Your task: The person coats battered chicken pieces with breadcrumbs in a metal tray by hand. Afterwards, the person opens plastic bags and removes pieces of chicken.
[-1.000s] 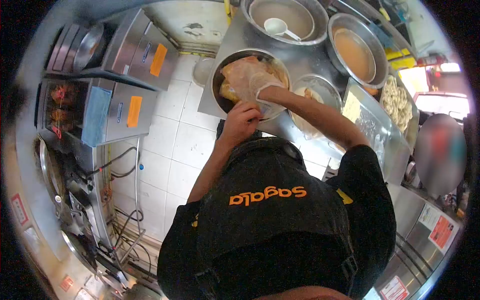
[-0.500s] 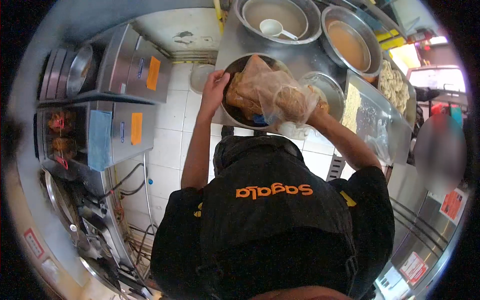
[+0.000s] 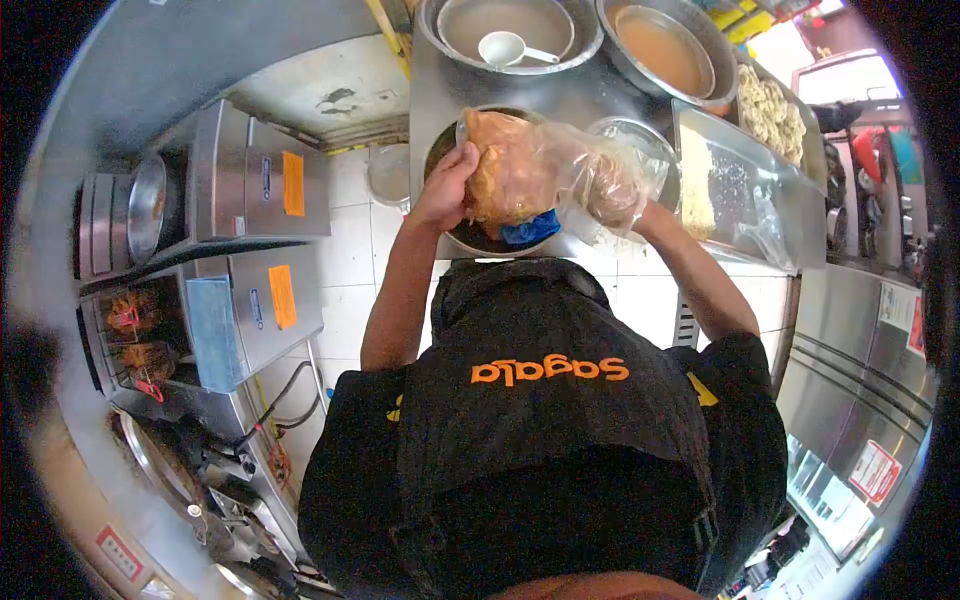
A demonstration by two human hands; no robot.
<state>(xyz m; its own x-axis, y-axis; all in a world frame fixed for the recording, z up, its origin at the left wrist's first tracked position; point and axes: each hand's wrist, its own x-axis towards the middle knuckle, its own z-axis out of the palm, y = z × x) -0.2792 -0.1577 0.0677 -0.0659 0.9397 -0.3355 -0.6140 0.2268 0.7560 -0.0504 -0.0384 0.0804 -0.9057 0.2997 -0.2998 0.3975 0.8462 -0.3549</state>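
A clear plastic bag (image 3: 512, 170) with orange-brown coated food in it is held over a round metal bowl (image 3: 440, 150). My left hand (image 3: 447, 190) grips the bag's left side, thumb on top and fingers partly hidden. My right hand (image 3: 612, 195) is closed at the bag's right end, blurred by crumpled clear plastic around its fingers. I cannot tell whether it is inside the bag or behind it. A blue plastic piece (image 3: 531, 229) lies at the bowl's near side, below the bag.
Behind are a basin with cloudy liquid (image 3: 450, 20) and a white ladle (image 3: 503, 48), and a basin of orange-brown liquid (image 3: 665, 55). To the right stand a metal bowl (image 3: 668, 150), a tray with pale crumbs (image 3: 697, 185) and pale coated pieces (image 3: 770, 115). Metal cabinets (image 3: 285, 215) stand left.
My left hand has moved from the bowl's rim onto the bag. The bag is lifted and turned, showing more of the blue piece. My right hand has shifted slightly, and the view has tilted.
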